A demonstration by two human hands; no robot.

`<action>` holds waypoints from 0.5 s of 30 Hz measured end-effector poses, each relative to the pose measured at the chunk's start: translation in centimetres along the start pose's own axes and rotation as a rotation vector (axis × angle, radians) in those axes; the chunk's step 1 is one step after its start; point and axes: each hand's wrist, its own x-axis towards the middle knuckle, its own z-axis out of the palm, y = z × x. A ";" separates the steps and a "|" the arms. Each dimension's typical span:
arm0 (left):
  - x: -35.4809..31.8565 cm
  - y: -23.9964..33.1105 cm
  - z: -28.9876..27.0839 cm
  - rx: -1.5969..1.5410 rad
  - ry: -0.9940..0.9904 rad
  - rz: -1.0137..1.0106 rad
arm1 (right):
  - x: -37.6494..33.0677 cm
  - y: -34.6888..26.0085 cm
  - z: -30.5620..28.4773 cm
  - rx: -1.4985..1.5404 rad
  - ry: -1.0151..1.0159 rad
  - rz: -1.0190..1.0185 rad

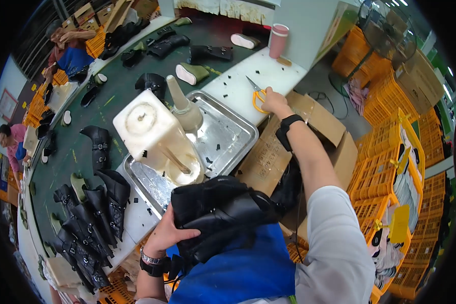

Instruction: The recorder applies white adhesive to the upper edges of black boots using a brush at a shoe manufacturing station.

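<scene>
My left hand [168, 234] grips a bundle of black boots [223, 207] against the blue apron [248, 258] at my front. How many boots are in it I cannot make out. Out to the far right, my right hand [275, 101] has its fingers closed on the orange handles of a pair of scissors [259, 100]. The scissor blades point away over the white tabletop [243, 93]. Between my hands lies a metal tray [233, 133] bearing a cut white plastic container [144, 124] with a stick in it and a pale long-necked bottle [186, 109].
An open cardboard box [261, 162] stands beneath my right arm. A green conveyor [121, 96] carries black boots [86, 218] in a heap at left. A pink cup [278, 40] stands far back. Orange crates [375, 172] stack up at right, near a fan [385, 30]. Two people work across the belt.
</scene>
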 end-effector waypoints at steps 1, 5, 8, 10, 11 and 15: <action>0.4 0.2 0.0 0.006 0.009 0.040 | -0.4 1.9 0.2 0.086 0.036 -0.011; 0.2 0.1 -0.5 -0.069 0.077 0.019 | -9.9 8.1 0.1 1.035 -0.023 -0.198; 1.0 -0.7 -1.1 -0.136 0.105 -0.003 | -20.7 9.1 -1.1 1.304 -0.028 -0.244; 1.3 -0.7 -1.1 -0.126 0.079 -0.006 | -26.9 10.1 -1.9 1.312 -0.062 -0.231; 1.4 -0.5 -0.7 -0.115 0.053 -0.022 | -29.6 10.3 -2.3 1.294 -0.059 -0.218; 1.5 -0.3 0.0 -0.105 0.049 -0.025 | -36.4 8.8 -4.3 1.028 -0.363 -0.149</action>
